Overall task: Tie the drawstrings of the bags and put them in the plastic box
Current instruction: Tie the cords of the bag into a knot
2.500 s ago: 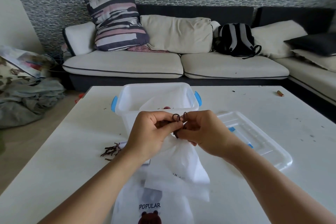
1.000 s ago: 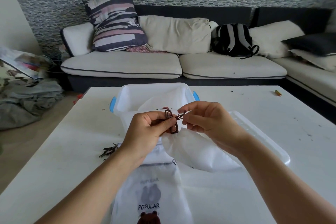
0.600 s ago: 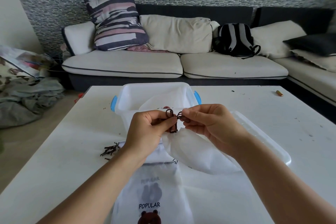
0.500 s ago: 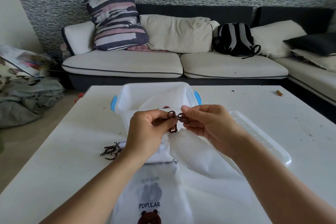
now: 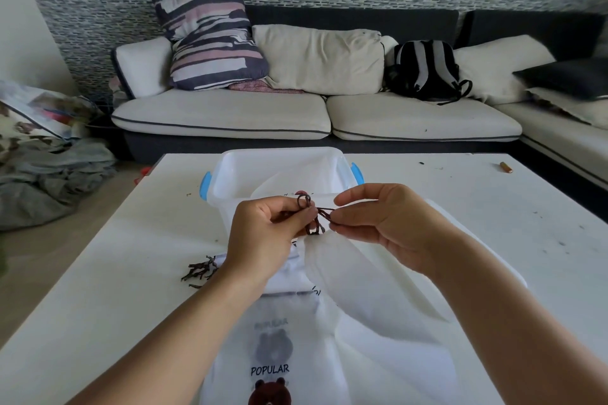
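Observation:
I hold a white fabric bag (image 5: 358,286) up over the table, its neck gathered between my hands. Its dark brown drawstring (image 5: 314,214) runs in loops from one hand to the other. My left hand (image 5: 266,237) pinches one loop and my right hand (image 5: 388,223) pinches the other strand, the two hands almost touching. Just behind them stands the clear plastic box (image 5: 230,174) with blue handles; another white bag lies inside it. More white bags with a bear print and the word POPULAR (image 5: 269,355) lie flat on the table below my forearms.
The box's clear lid (image 5: 506,276) lies right of the box, mostly behind my right arm. Loose brown drawstring ends (image 5: 200,270) of the flat bags lie left of my left wrist. A small brown item (image 5: 506,167) sits far right on the white table (image 5: 98,273). A sofa stands behind.
My right hand has drawn slightly rightward, pulling the strand out between the hands. The bag's body has swung up and to the right since the earliest frame.

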`<control>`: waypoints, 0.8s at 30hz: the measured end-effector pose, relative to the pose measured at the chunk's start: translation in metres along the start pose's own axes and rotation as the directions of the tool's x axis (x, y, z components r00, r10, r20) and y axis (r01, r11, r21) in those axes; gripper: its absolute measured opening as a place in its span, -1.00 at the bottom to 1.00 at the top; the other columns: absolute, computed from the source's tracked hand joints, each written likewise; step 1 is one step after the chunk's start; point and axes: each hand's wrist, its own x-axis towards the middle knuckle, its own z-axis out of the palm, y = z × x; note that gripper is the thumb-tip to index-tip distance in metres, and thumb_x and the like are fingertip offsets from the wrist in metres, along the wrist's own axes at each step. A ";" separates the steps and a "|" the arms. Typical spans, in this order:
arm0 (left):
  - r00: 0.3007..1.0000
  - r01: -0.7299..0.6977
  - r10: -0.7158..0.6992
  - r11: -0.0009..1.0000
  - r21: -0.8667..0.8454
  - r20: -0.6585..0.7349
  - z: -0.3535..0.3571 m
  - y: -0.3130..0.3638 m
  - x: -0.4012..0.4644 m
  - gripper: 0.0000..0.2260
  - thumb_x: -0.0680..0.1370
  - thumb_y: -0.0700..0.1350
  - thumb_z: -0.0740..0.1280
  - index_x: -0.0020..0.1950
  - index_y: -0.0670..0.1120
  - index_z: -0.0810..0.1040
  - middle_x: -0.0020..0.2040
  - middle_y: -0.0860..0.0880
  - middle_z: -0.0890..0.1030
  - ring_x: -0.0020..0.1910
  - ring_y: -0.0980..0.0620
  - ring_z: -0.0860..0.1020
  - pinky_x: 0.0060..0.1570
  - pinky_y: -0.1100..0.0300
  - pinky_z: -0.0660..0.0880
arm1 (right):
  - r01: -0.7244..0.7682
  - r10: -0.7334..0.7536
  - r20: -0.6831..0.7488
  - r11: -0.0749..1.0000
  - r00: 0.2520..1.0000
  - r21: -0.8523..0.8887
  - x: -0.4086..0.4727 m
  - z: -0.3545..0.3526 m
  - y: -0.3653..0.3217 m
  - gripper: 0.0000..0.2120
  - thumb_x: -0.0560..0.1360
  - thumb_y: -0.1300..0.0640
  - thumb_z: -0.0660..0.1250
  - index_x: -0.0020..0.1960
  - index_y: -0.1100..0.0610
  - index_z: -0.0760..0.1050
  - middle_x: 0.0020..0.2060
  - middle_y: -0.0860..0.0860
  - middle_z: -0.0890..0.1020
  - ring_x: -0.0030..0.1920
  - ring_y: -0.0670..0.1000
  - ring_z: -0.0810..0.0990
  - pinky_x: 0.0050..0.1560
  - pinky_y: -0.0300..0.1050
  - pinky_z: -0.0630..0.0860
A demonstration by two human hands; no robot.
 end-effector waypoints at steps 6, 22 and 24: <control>0.996 0.078 -0.080 0.996 -0.040 -0.032 0.003 0.000 -0.003 -0.96 0.48 -0.28 0.49 -0.16 -0.18 0.72 -0.26 -0.12 0.72 -0.26 -0.02 0.66 0.11 0.01 0.63 | 0.121 -0.150 -0.029 0.881 0.988 -0.458 -0.004 0.003 -0.003 -0.85 0.39 0.26 0.57 -0.08 0.18 0.65 -0.31 0.06 0.72 -0.32 -0.04 0.63 -0.30 -0.30 0.52; 0.994 0.113 -0.112 0.978 -0.178 0.015 0.004 0.005 -0.006 -0.96 0.48 -0.32 0.47 -0.10 -0.30 0.68 -0.19 -0.23 0.71 -0.28 -0.01 0.68 -0.22 0.28 0.61 | 0.267 -0.346 -0.085 0.838 0.934 -0.476 0.003 0.017 0.023 -0.83 0.30 0.18 0.65 -0.24 0.13 0.65 -0.29 0.01 0.71 -0.45 -0.06 0.54 -0.40 -0.25 0.46; 0.994 0.112 -0.107 0.973 -0.200 0.038 0.003 0.007 -0.006 -0.97 0.48 -0.32 0.46 -0.11 -0.29 0.68 -0.20 -0.21 0.71 -0.29 0.00 0.69 -0.22 0.29 0.60 | 0.281 -0.353 -0.055 0.822 0.934 -0.496 0.004 0.015 0.023 -0.79 0.33 0.15 0.64 -0.10 0.10 0.67 -0.16 -0.05 0.71 -0.50 -0.08 0.52 -0.43 -0.28 0.44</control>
